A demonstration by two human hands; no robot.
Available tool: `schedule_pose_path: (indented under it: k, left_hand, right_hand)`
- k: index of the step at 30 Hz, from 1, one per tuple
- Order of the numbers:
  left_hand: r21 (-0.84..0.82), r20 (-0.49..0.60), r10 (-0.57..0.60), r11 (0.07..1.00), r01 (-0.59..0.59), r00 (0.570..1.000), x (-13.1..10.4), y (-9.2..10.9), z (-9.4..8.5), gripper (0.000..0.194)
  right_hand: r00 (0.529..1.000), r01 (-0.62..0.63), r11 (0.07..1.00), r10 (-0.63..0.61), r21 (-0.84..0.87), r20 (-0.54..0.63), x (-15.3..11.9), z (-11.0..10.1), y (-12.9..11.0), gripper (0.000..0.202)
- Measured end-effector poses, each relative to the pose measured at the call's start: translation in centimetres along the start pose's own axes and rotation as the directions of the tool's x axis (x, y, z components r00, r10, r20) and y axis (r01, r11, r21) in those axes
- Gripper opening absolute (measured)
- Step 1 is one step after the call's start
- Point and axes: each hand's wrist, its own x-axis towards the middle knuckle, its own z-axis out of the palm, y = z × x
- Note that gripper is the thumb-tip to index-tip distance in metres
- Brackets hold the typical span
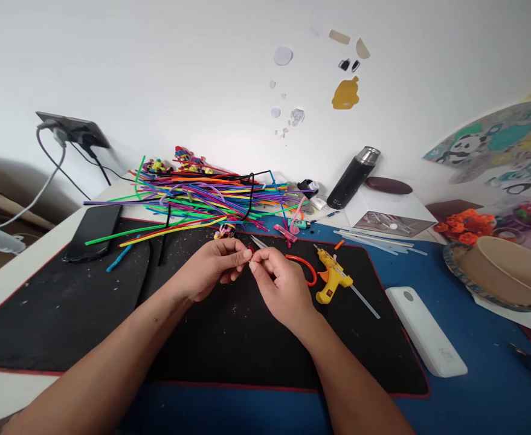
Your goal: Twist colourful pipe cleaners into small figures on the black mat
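Note:
My left hand [222,266] and my right hand [281,284] meet over the black mat [229,344], thumbs and forefingers pinched close together. Something tiny with a hint of red is at their fingertips, too small to name. Just beyond the fingers lie scissors [258,242] with red handles [309,269], partly covered by my right hand. A small pink and black figure [225,230] sits behind my left hand. To the right of my right hand rests a yellow glue gun [333,277] with a glue stick [365,301] protruding from its back.
A heap of colourful pipe cleaners [202,196] spreads along the back. A phone [95,232] lies at left. On the right are a white power bank [426,331], loose glue sticks [378,241], a black thermos [353,178], a white box [392,214] and a bowl [510,272].

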Motion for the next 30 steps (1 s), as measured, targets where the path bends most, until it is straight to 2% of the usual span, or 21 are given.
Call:
schedule_pose_path:
  k: [5, 16, 20, 23, 27, 30]
  left_hand:
    - [-0.017, 0.014, -0.014, 1.000, 0.014, 1.000, -0.06, -0.02, -0.09, 0.046]
    - [-0.168, 0.085, -0.064, 0.983, 0.077, 0.994, -0.07, -0.33, 0.29, 0.040]
    - [-0.177, 0.073, -0.054, 0.982, 0.066, 0.996, -0.17, -0.30, 0.37, 0.038]
    - [-0.177, 0.052, -0.022, 0.984, 0.031, 0.998, -0.18, -0.14, 0.53, 0.039]
    - [-0.177, -0.029, 0.046, 0.983, -0.051, 0.999, -0.18, 0.03, 0.79, 0.043]
    - [-0.134, -0.068, 0.070, 0.988, -0.078, 0.995, -0.20, -0.01, 0.90, 0.043]
  right_hand:
    - [1.000, -0.003, 1.000, 0.003, 0.028, 0.009, -0.04, -0.09, -0.10, 0.010]
    - [1.000, -0.017, 0.996, 0.017, 0.083, 0.006, -0.06, -0.13, -0.44, 0.011]
    - [0.999, -0.009, 0.998, 0.012, 0.061, -0.045, -0.04, 0.04, -0.59, 0.010]
    - [0.997, 0.003, 0.993, 0.006, 0.114, -0.076, -0.01, 0.12, -0.60, 0.011]
    - [0.991, -0.025, 0.983, 0.049, 0.179, -0.126, 0.07, 0.12, -0.40, 0.013]
    - [0.987, -0.044, 0.986, 0.068, 0.162, -0.143, 0.12, 0.10, -0.29, 0.013]
